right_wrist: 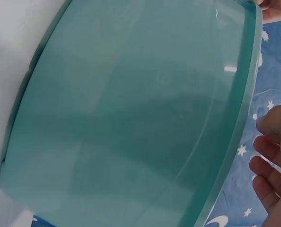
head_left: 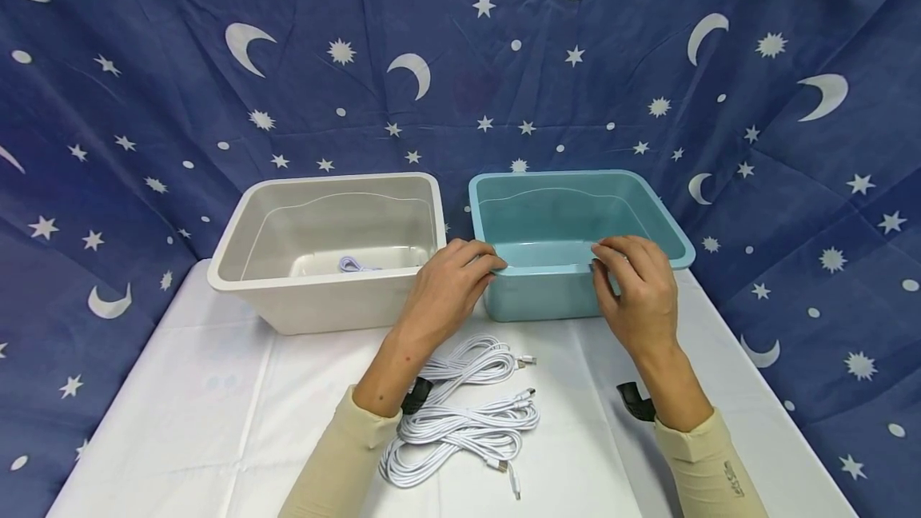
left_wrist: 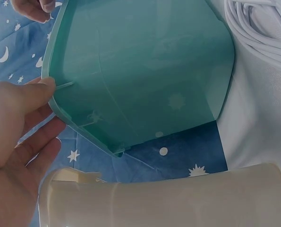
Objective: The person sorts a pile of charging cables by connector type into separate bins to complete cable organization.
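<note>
A teal plastic bin (head_left: 543,298) stands at the back right of the table. My left hand (head_left: 449,282) holds its front rim near the left corner; the left wrist view shows the thumb (left_wrist: 43,89) on the outside of the rim and fingers beyond it. My right hand (head_left: 640,290) hovers by the front rim farther right, fingers (right_wrist: 268,172) loosely bent with nothing between them. In the right wrist view a gap separates them from the rim. Coiled white USB cables (head_left: 471,422) lie on the table between my forearms.
Left of the teal bin stands an off-white bin (head_left: 331,306) with a small coiled cable (head_left: 351,264) inside. A white cloth (head_left: 194,406) covers the table. A blue curtain (head_left: 460,38) with moons and stars hangs behind and along the sides.
</note>
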A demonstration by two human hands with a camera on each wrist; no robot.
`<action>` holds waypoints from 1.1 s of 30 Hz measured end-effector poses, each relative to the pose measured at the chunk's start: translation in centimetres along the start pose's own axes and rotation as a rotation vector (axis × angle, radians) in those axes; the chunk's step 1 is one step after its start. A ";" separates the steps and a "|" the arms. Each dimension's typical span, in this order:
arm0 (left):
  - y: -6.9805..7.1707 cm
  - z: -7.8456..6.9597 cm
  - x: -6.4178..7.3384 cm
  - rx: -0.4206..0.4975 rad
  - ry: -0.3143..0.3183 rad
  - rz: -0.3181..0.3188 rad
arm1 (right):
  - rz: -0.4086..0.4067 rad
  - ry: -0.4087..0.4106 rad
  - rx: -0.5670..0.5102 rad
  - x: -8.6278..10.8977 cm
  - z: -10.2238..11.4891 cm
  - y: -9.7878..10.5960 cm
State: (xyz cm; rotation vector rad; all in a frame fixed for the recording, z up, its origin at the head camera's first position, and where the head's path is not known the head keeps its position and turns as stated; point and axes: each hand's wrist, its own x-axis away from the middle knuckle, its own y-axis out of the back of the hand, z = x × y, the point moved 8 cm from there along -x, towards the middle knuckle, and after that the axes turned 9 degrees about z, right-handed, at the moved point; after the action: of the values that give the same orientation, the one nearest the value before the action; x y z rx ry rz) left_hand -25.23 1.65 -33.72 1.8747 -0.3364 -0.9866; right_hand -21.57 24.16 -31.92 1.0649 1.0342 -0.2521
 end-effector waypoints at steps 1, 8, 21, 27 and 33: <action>0.0 0.0 0.0 0.001 0.001 0.000 | 0.001 0.006 -0.001 0.0 0.1 0.0; 0.0 0.1 0.0 0.007 0.002 0.000 | 0.006 0.057 -0.036 -0.3 1.9 -0.3; 0.1 -0.1 0.1 -0.009 -0.004 -0.009 | 0.076 0.186 -0.056 0.1 6.2 -2.3; 0.1 0.0 0.2 -0.010 -0.006 -0.016 | 0.126 0.228 -0.078 0.6 7.4 -3.6; 0.0 0.0 0.2 0.007 0.000 -0.016 | 0.167 0.254 -0.105 1.4 8.6 -4.9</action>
State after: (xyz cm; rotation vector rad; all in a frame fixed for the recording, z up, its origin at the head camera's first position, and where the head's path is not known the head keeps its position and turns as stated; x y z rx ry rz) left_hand -25.08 1.49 -33.82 1.8868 -0.3257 -0.9979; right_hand -18.93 15.10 -35.14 1.0995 1.1639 0.0741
